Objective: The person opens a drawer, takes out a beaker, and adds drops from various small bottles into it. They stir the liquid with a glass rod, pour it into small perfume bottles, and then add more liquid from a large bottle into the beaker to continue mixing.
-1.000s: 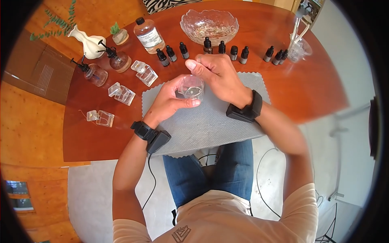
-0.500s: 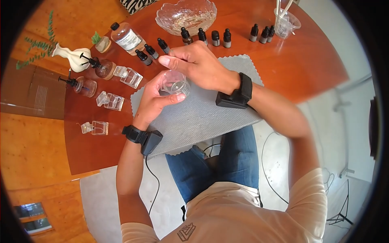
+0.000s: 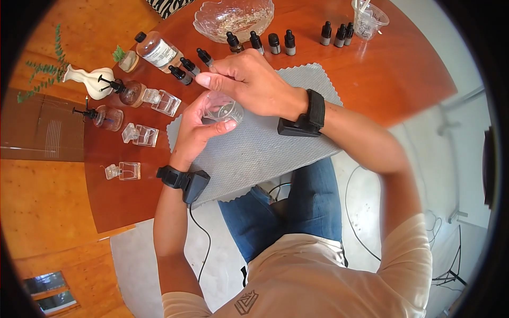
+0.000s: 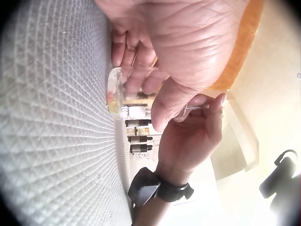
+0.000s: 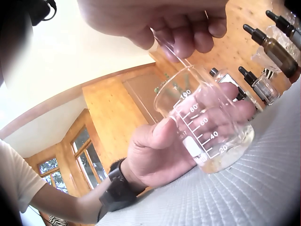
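My left hand (image 3: 192, 131) grips a clear glass beaker (image 5: 209, 136) from the side, thumb on one face and fingers round the other. White marks from 20 to 100 run up its wall, and a little pale liquid lies at the bottom. The beaker stands slightly tilted in the right wrist view, its base right at the grey mat (image 3: 254, 143). Over the rim, my right hand (image 3: 257, 85) pinches a thin clear rod (image 5: 178, 54) between thumb and fingers. The rod slants down to the beaker's mouth; its lower end is hard to make out.
Several dark dropper bottles (image 3: 289, 43) line the table behind the mat. A large labelled bottle (image 3: 160, 53), a glass bowl (image 3: 233, 24) and a plastic cup (image 3: 369, 24) stand farther back. Square glass bottles (image 3: 145, 136), pump bottles (image 3: 110, 117) and a white vase (image 3: 93, 82) are at left.
The head view has turned, so the table things appear farther left and higher. Both hands keep their hold on the beaker and the rod, with little change between them.
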Demonstrator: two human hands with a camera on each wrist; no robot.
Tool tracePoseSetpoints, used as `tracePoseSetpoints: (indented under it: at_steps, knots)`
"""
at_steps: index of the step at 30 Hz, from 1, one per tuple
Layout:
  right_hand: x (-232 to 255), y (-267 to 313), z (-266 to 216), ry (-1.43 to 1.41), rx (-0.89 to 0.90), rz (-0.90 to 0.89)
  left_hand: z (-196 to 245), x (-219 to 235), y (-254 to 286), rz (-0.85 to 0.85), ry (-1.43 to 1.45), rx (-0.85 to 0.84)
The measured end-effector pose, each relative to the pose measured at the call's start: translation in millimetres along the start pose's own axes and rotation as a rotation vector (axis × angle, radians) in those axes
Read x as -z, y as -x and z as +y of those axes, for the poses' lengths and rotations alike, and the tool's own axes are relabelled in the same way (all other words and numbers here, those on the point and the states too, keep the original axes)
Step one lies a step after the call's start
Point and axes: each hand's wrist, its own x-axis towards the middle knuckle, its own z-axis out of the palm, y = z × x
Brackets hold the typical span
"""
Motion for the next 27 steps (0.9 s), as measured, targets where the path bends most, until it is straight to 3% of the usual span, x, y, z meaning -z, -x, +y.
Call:
tracePoseSetpoints:
  at_steps: [2,5,8,11,14,17,27]
  knots:
    - [-3.1,-1.6,5.1,0.076,0.027,0.054,-1.4,0.7,-1.1,-0.01,-0.002,-0.02]
    - [2.5,-1.6,-0.4,0.016,-0.05,-0.038,-0.4,-0.2,-0.8,-0.005,0.005,-0.022]
    - [-1.5,-1.6,3.0,0.067,-0.026,0.048,-1.9,1.1,-0.9,-0.006,0.007,-0.018]
    - [2.8,-2.1,0.7,0.028,-0.065,-0.035,-2.8,1.3,-0.9,-0.004,-0.002,-0.015]
    - [-1.3,-1.3,2.9,0.057,-0.022,0.043,-1.9,0.7,-1.3,-0.001,0.002,-0.02]
    - [1.6,-1.7,-0.2,-0.002,-0.038,-0.026,-0.9,0.5,-1.1,0.0,0.001,-0.02]
    - [-0.3,-0.9,1.4,-0.018,-0.025,0.006,5.7,-2.2,0.2,0.001,0.025,0.01]
